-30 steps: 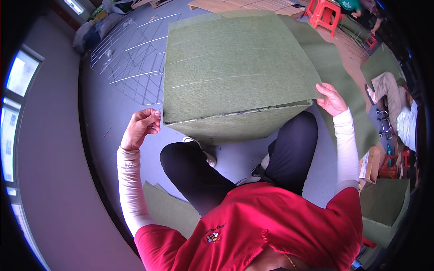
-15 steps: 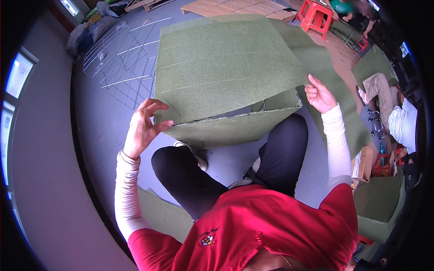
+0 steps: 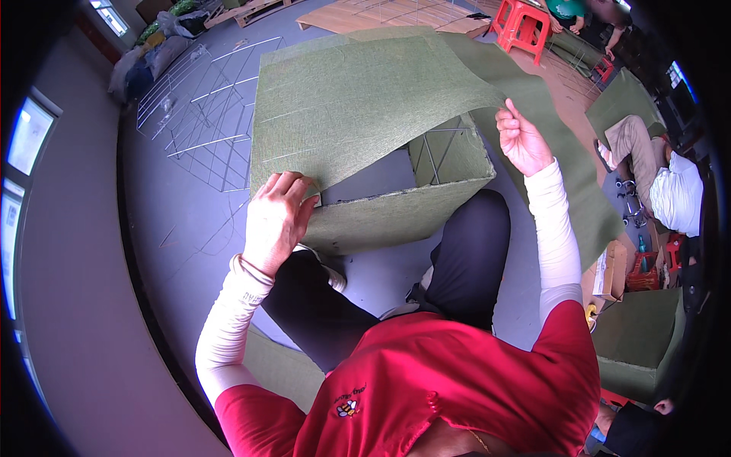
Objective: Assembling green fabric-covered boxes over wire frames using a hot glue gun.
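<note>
Between my knees stands a box [image 3: 411,217] covered in green felt-like fabric over a wire frame. A green fabric sheet [image 3: 365,91] lies across its top, its near edge raised on the right. My right hand [image 3: 524,143] pinches the sheet's near right corner and holds it above the rim. My left hand [image 3: 280,217] curls over the near left corner, fingers on the sheet and thumb by the box edge. Through the gap show the grey floor and thin crossed wires [image 3: 435,156] inside the box. My left fingertips are partly hidden.
Bare wire frames [image 3: 209,114] stand on the floor at the left. More green fabric [image 3: 556,152] is spread to the right. Beyond are a red stool [image 3: 521,30], a cardboard box [image 3: 609,270] and people at work. Filled bags [image 3: 152,57] lie far left.
My right hand has raised the sheet's corner and moved up and left, widening the gap. My left hand has moved right and closed over the near left corner.
</note>
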A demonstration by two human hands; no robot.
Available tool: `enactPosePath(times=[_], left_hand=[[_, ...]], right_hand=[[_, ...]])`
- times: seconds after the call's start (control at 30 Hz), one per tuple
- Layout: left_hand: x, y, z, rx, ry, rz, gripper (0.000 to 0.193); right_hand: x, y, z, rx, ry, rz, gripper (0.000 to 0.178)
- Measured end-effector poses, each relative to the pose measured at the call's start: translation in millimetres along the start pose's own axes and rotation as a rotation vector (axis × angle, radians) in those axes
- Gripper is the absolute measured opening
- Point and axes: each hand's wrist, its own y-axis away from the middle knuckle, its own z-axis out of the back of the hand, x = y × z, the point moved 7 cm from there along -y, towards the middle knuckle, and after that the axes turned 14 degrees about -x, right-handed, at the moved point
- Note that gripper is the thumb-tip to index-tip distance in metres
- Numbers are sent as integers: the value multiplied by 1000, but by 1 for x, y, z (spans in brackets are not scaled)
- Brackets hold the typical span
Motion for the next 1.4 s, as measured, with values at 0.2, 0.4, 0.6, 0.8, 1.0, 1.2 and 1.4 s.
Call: enactPosePath(times=[0.2,0.4,0.6,0.8,1.0,1.2,1.4], left_hand=[[12,7,11,-110,-158,-95,16],[36,23,38,-208,-172,-47,14],[45,47,41,-223,-117,-59,25],[45,61,40,-221,-178,-112,26],[46,68,40,-240,-117,-74,33],[87,89,48,-377,192,430,7],[125,115,18,-324,819,1073,20]], right_hand=[[-2,-1,5,15,-42,-21,20],[-4,6,31,-86,187,51,18],[-10,18,56,-256,379,168,7],[-10,25,65,-309,475,180,8],[-9,34,66,-368,619,260,8],[-9,35,68,-410,657,291,6],[-9,29,72,-421,664,298,7]])
